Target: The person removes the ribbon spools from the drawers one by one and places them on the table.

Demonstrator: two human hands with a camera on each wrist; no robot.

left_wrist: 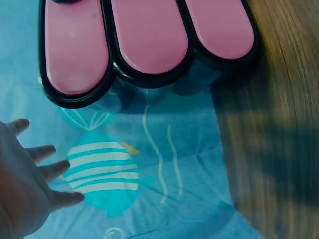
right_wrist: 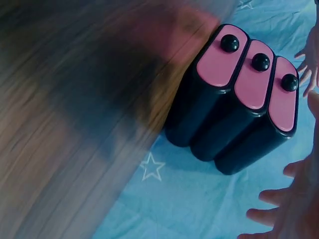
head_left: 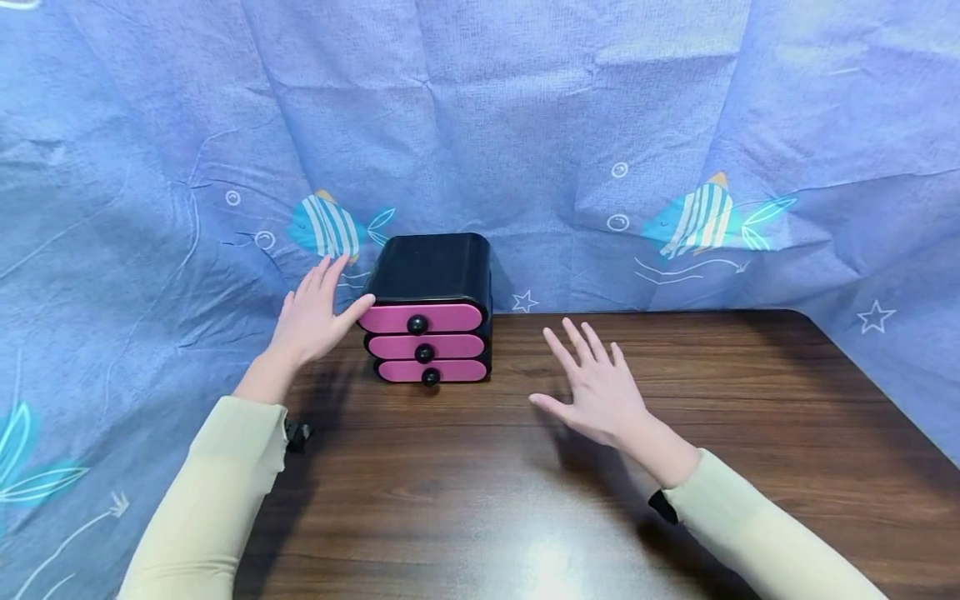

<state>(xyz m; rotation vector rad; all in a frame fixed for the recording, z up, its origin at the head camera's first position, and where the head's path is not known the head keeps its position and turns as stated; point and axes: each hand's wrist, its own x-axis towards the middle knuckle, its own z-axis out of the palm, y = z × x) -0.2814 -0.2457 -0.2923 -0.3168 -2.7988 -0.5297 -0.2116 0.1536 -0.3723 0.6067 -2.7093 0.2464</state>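
Note:
A small black chest [head_left: 431,267] with three pink drawer fronts stands at the back of the table. Each front carries a round black knob [head_left: 417,324], and all three drawers look closed. My left hand [head_left: 311,317] hovers beside the chest's left side, fingers spread. In the head view its thumb overlaps the top drawer's corner, but the left wrist view shows a gap between the visible fingers [left_wrist: 52,172] and the chest. To the right of the chest, my right hand [head_left: 600,392] is held over the table with fingers spread, holding nothing.
The brown wooden table [head_left: 465,475] extends in front of the chest and to its right. A blue cloth [head_left: 540,125] with fish and star prints hangs behind it and down the left side. Dark wrist cameras show at both cuffs.

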